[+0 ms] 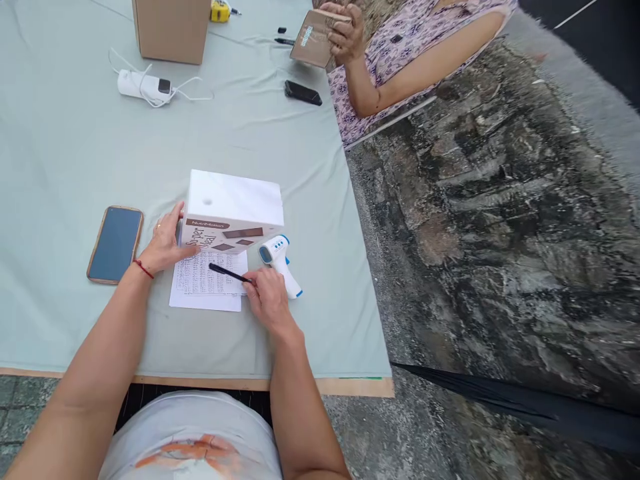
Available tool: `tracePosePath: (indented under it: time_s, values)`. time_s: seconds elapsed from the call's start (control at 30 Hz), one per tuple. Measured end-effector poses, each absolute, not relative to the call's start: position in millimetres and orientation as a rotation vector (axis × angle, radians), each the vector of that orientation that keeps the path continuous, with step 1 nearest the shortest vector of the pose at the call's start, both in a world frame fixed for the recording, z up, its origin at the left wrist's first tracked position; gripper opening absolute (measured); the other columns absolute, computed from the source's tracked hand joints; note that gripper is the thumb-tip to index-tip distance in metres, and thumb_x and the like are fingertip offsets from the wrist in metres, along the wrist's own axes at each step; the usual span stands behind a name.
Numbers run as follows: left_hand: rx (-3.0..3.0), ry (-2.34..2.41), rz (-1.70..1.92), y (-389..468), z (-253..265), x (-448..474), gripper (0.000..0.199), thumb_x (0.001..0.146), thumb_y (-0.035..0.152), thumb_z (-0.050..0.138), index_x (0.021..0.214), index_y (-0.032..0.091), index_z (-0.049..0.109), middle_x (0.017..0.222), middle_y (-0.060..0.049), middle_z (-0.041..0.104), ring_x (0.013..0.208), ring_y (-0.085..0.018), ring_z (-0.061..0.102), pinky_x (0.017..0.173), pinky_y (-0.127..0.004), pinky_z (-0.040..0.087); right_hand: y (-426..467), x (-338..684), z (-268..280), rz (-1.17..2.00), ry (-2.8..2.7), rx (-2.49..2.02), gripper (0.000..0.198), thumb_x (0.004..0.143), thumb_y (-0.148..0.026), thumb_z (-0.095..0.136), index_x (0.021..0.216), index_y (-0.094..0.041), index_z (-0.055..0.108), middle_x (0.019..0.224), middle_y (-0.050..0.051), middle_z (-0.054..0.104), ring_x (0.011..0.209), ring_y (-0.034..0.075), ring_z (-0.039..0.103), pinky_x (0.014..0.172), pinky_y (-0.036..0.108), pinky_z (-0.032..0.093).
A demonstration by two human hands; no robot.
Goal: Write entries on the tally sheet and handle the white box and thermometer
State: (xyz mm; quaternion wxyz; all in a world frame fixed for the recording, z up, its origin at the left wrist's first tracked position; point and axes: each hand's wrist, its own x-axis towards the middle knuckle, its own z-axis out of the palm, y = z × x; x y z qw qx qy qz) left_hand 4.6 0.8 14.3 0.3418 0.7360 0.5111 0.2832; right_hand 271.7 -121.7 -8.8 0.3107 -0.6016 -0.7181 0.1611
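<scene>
My left hand (166, 241) grips the left end of a white box (235, 200), its thumb on the printed front and its fingers along the side. The box front carries the words "NutriMotion" and brown bar pictures. Partly under the box lie printed white sheets of paper (206, 301). My right hand (270, 298) holds a black pen (227, 272) over the sheets, the pen pointing left. Just behind that hand rests a white and blue infrared thermometer (274, 250), its handle partly beside my fingers.
Left of my left hand lies a smartphone (115, 245) in a brown case. Farther back are a white device with a cable (145, 88), a cardboard box (171, 30), a yellow tape measure (220, 11) and a black phone (303, 93). Another person's hand (347, 33) holds a brown box.
</scene>
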Motion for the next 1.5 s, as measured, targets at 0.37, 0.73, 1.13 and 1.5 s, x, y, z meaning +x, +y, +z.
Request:
tracePosePath:
  time_s: [0.37,0.73,1.13,1.5]
  values:
    - [1.993,1.450,0.686,4.2,-3.5,3.6,0.116,0.052,0.049,0.097,0.147,0.022,0.036,0.146,-0.018,0.043,0.144,-0.050,0.030,0.118,-0.072,0.022,-132.2,234.9,-10.9,0.955,-0.967,-1.352,0.022,0.078,-0.042,0.061,0.089,-0.024,0.064,0.070,0.000,0.064,0.061,0.018,0.060,0.063,0.037,0.050]
    - [2.086,1.563,0.306,-4.2,19.2,9.8,0.142,0.044,0.057,0.097,0.158,0.019,0.022,0.157,-0.022,0.034,0.153,-0.050,0.015,0.126,-0.065,0.004,-128.6,226.2,-14.5,0.867,-1.106,-1.598,0.011,0.070,-0.034,0.058,0.066,-0.024,0.057,0.058,-0.004,0.053,0.056,0.013,0.046,0.057,0.029,0.042]
    - [2.083,1.617,0.125,-8.8,36.3,16.4,0.144,0.048,0.056,0.095,0.163,0.019,0.016,0.162,-0.023,0.028,0.156,-0.048,0.012,0.127,-0.059,0.002,-130.0,227.2,-15.1,0.823,-1.265,-1.607,0.011,0.072,-0.033,0.055,0.066,-0.024,0.056,0.053,-0.006,0.051,0.050,0.012,0.044,0.053,0.027,0.038]
    - [2.109,1.588,0.148,-8.1,31.6,13.6,0.144,0.049,0.060,0.094,0.163,0.021,0.015,0.163,-0.022,0.028,0.156,-0.048,0.011,0.127,-0.061,0.002,-129.2,227.6,-12.4,0.808,-1.277,-1.616,0.010,0.070,-0.033,0.053,0.064,-0.024,0.054,0.052,-0.006,0.050,0.051,0.012,0.044,0.052,0.027,0.037]
